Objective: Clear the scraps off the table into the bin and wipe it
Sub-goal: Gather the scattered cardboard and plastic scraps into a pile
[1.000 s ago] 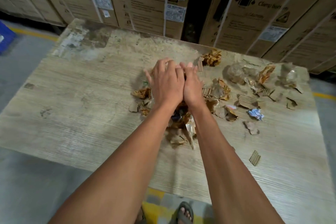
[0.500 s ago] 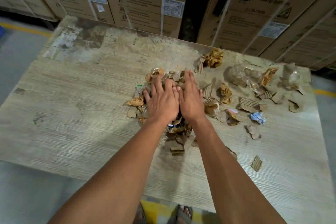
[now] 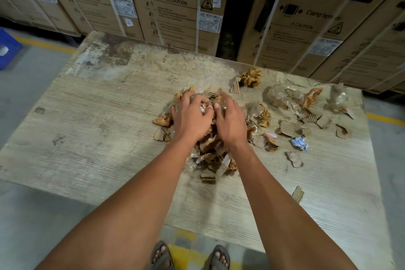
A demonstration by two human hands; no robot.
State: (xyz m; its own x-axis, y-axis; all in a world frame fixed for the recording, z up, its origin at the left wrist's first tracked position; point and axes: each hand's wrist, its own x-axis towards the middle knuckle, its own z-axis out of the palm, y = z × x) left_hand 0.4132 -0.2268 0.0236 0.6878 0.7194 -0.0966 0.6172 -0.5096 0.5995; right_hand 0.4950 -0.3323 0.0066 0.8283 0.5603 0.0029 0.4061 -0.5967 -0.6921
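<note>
Scrap pile [image 3: 210,151], centre of frame, on the wooden table [image 3: 87,120]: torn corrugated card, brown crumpled paper, bits of clear film, heaped together. Both hands are on top of the heap. Left hand [image 3: 189,119] covers its left side, fingers curled down into the scraps; right hand [image 3: 230,121] covers its right side, fingers likewise curled, fingertips of the two hands nearly meeting at the far edge. Judgement: hands are cupped from opposite sides so the loose pieces bunch into one liftable handful instead of scattering.

Outward, right half of frame: more scraps not yet gathered. Crumpled brown wad [image 3: 249,78] near the table's far edge, clear plastic film [image 3: 278,95] upper right, flat cardboard pieces [image 3: 289,127], a small blue-white paper ball [image 3: 299,143], one corrugated strip [image 3: 298,193] alone at lower right.

Left half of table: only stains show. No bin identifiable; a blue object [image 3: 6,48] sits at the left edge, function unclear. Stacked appliance cartons [image 3: 175,2] behind. Wiping not begun, judging by the litter remaining.
</note>
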